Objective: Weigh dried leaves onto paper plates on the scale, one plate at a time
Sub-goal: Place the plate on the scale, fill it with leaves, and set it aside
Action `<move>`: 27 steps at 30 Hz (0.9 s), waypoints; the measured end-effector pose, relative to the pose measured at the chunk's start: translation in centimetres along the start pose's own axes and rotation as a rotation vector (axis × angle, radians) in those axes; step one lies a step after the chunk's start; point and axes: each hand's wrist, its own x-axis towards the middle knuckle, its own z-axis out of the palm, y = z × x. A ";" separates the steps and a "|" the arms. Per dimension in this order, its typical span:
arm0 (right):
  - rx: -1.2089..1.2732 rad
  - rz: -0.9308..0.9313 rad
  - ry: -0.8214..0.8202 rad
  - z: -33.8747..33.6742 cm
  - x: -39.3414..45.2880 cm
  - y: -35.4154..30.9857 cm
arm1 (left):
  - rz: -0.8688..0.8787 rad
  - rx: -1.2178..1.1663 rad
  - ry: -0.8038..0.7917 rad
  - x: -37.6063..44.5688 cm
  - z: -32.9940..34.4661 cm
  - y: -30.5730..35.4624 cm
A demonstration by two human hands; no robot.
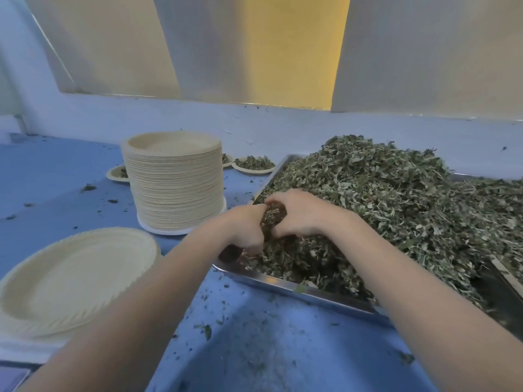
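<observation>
Right, dried leaves (396, 199) heaped high in a metal tray (285, 285) filling the 3 o'clock side of the view, heap overtopping the tray's far rim. Both hands are in the near-left corner of the heap, about dead centre of the view. Left hand (246, 227) has its fingers curled down into the leaves, clutching a clump. Right hand (300, 215) is just beside it, fingers curled over the same clump, gripping leaves too. The two hands nearly touch, with a wad of leaves pinched between them. Both forearms are bare and come in from 6 o'clock.

Empty paper plate (70, 278) at 8 o'clock, sitting on a white platform that looks like the scale (25, 348); only its edge shows under the plate, display not readable. Nothing on that plate. It sits well apart from the tray, left forearm crossing between them.

Tall stack of paper plates (174, 182) at 11 o'clock from the hands, standing on a white round base, near the tray's left rim but not touching it.

Behind the stack, at 12 o'clock, filled plates (254, 165) with small leaf portions line the back of the table; one is in full view, others are partly hidden by the stack.

Blue table (254, 349) is littered with leaf crumbs, densest at 6 o'clock. Pale wall and a yellow panel (285, 52) run across the top.
</observation>
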 end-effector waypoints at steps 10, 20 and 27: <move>-0.107 0.002 -0.221 1.2 -0.3 -0.9 | -0.057 -0.099 -0.123 0.0 0.7 -0.1; 0.076 0.155 -0.485 0.4 -4.1 1.1 | -0.074 -0.128 -0.209 -0.7 0.7 0.4; 0.424 0.091 -0.208 2.8 -3.4 1.3 | -0.020 -0.415 -0.042 0.0 2.5 1.0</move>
